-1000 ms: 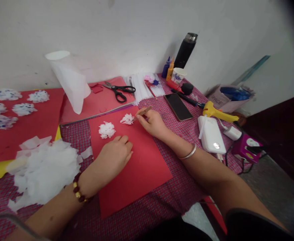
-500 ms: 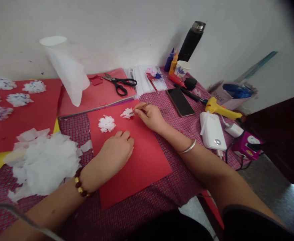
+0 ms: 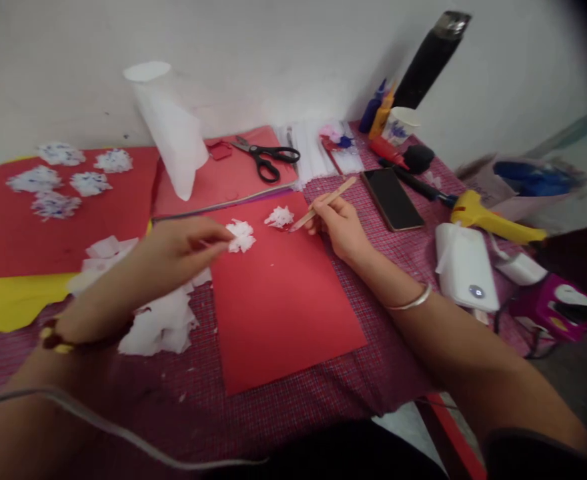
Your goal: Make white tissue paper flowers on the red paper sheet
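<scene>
A red paper sheet (image 3: 283, 313) lies on the checked cloth with two white tissue-paper tufts on it. My right hand (image 3: 341, 223) grips a flat wooden craft stick (image 3: 323, 203), whose lower tip rests beside the right-hand tuft (image 3: 279, 217). At the sheet's left edge my left hand (image 3: 173, 250) stretches out, its thumb and forefinger apart, fingertips beside the left-hand tuft (image 3: 241, 236). I cannot tell whether they touch it. Beneath the left forearm lies a pile of white tissue pieces (image 3: 166, 327), partly hidden.
Blue-flecked tufts (image 3: 56, 205) sit on another red sheet at left. Behind are a white paper cone (image 3: 168, 127), black-handled scissors (image 3: 268, 160) and paint bottles (image 3: 383, 113). A phone (image 3: 392, 200), yellow glue gun (image 3: 493, 220) and white power bank (image 3: 466, 267) lie right. A cable crosses the front.
My left hand has moved left and up from the sheet's middle, and its fingers have opened out. The stick's tip has drawn slightly away from the right tuft. The view has shifted left.
</scene>
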Demonstrator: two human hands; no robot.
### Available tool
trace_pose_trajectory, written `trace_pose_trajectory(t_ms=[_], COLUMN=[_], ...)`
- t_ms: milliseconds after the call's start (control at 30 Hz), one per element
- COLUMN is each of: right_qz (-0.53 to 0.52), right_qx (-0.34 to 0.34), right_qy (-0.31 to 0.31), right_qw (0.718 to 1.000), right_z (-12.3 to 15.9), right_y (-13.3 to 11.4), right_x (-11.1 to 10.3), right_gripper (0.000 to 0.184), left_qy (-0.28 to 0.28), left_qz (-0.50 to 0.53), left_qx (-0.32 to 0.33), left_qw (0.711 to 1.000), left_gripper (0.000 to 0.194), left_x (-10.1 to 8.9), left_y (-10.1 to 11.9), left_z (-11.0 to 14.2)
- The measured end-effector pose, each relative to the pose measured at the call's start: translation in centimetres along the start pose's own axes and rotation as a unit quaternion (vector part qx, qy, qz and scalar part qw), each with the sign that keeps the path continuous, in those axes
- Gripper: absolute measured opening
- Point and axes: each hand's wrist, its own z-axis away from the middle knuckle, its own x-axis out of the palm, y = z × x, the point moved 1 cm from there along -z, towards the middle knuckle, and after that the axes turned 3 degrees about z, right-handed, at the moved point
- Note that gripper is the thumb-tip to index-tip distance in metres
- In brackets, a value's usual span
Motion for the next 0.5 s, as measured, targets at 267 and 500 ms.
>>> trace_pose_trajectory(t_ms=[267,500], right_qz=[-0.002,0.016], right_qx=[-0.011,-0.01], right_qy=[-0.058,-0.057], right_qw=[0.998,0.998], right_z=[0.4,0.4], right_y=[0.0,0.2], right_x=[0.5,0.5], right_gripper=[0.025,0.027], left_qy=[-0.096,-0.085], left_qz=[-0.028,-0.084], left_qx=[-0.169,-0.126], left_qw=[0.981,0.985], left_gripper=[0.022,0.012], left_x=[-0.8,1.2], left_y=[-5.5,-4.5], left_z=[3.9,3.8])
